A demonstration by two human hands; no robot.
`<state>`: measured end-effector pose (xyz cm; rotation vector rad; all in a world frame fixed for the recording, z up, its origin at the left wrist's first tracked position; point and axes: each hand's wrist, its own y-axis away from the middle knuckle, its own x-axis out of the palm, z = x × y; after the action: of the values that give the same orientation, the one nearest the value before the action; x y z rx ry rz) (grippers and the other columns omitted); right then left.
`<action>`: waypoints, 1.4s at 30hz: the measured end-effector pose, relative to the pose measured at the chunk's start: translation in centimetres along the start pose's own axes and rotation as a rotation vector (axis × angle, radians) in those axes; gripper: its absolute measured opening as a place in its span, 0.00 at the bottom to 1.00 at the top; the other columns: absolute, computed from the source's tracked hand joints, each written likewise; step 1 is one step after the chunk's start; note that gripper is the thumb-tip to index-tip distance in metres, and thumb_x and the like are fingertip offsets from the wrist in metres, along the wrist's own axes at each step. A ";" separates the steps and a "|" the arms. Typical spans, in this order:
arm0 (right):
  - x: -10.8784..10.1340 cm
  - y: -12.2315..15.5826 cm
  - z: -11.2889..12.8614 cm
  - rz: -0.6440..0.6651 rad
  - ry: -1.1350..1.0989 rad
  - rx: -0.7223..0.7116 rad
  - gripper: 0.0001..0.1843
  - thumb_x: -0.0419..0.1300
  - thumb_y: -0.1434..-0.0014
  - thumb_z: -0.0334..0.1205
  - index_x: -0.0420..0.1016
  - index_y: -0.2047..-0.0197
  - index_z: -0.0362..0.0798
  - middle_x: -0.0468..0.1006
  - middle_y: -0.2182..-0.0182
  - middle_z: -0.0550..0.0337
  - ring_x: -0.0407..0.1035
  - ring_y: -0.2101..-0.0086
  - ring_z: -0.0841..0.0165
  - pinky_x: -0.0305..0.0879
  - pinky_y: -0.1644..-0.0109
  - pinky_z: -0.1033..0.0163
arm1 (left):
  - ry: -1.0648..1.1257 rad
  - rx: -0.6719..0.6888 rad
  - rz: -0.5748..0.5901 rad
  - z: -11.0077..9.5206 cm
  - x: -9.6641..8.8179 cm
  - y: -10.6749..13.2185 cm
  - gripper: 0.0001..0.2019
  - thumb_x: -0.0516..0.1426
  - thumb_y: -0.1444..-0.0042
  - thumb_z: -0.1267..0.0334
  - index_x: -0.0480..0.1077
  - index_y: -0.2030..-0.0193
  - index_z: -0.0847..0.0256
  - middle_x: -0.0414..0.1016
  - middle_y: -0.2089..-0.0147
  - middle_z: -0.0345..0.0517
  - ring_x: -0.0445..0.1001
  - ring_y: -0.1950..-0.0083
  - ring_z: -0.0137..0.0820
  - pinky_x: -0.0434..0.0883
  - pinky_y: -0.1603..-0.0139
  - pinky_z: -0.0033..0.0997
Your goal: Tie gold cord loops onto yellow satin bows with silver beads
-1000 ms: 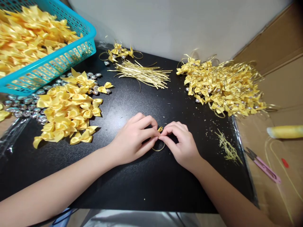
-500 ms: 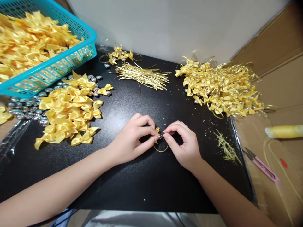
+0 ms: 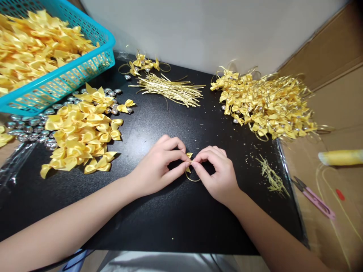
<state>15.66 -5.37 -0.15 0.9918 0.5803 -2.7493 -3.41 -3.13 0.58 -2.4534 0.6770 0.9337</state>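
Observation:
Near the middle of the black table, my left hand (image 3: 161, 164) pinches a gold cord (image 3: 193, 180) between thumb and forefinger. The cord bends into a loop that hangs below my fingertips. A small yellow ribbon bow (image 3: 189, 155) shows just behind those fingertips, partly hidden. My right hand (image 3: 217, 172) is closed in a pinch on the same cord, its fingertips meeting the left ones. Whether a bell is attached to the bow is hidden by my fingers.
A teal basket (image 3: 106, 53) of yellow bows stands at the back left. Loose bows (image 3: 82, 132) and silver beads (image 3: 35, 130) lie before it. Gold cords (image 3: 172, 90) lie at the back, finished bow loops (image 3: 266, 105) at right. Cord scraps (image 3: 272, 177) and pink snips (image 3: 316, 200) lie further right.
My right hand has moved slightly left, so its fingertips now meet those of my left hand at the cord. My left hand stays almost in place.

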 end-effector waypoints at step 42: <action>0.0 0.0 -0.2 0.027 0.023 -0.018 0.04 0.63 0.40 0.37 0.73 0.68 0.51 0.78 0.69 0.63 0.70 0.64 0.67 0.56 0.55 0.56 | 0.063 -0.046 0.062 0.4 -0.2 0.2 0.11 0.53 0.36 0.61 0.76 0.64 0.58 0.71 0.60 0.45 0.64 0.58 0.33 0.62 0.55 0.36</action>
<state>15.78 -5.26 -0.29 1.0207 0.5895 -2.7080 -3.87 -3.05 0.44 -2.5246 0.7652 0.9085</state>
